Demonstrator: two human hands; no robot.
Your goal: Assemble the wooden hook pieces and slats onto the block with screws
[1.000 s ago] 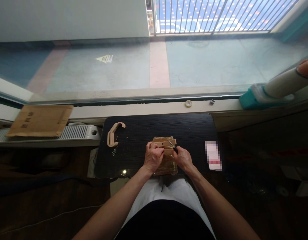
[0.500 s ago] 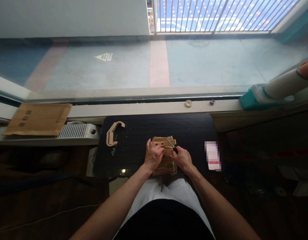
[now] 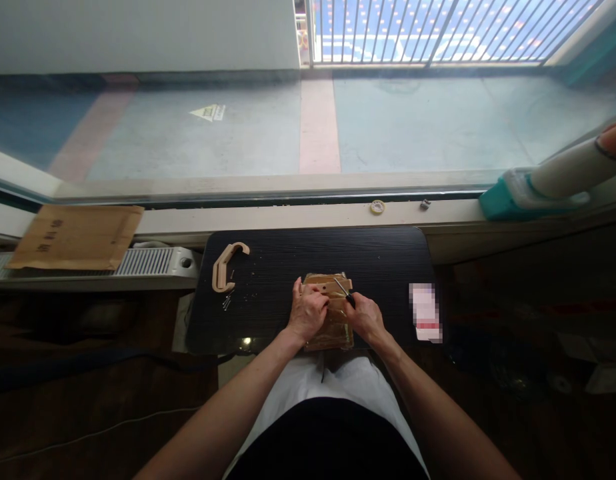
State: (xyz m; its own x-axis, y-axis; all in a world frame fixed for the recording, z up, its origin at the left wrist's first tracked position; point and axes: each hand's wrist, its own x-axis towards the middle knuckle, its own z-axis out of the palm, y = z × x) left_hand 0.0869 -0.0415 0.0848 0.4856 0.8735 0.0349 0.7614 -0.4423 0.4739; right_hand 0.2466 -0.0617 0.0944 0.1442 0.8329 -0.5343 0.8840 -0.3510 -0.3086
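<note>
On the small black table lies a flat tan wooden piece with a wooden strip across its far end. My left hand is closed on the strip and presses it down. My right hand is closed round a small screwdriver, whose thin metal shaft points up and left onto the strip. Both hands rest over the wooden piece and hide much of it.
A curved wooden handle piece and a few small screws lie at the table's left. A blurred white card sits at its right edge. Beyond are a sill with a tape roll, a brown envelope and a teal-based tool.
Almost nothing: both hands stay on the wooden piece with the screwdriver on the strip. The view shifted very slightly.
</note>
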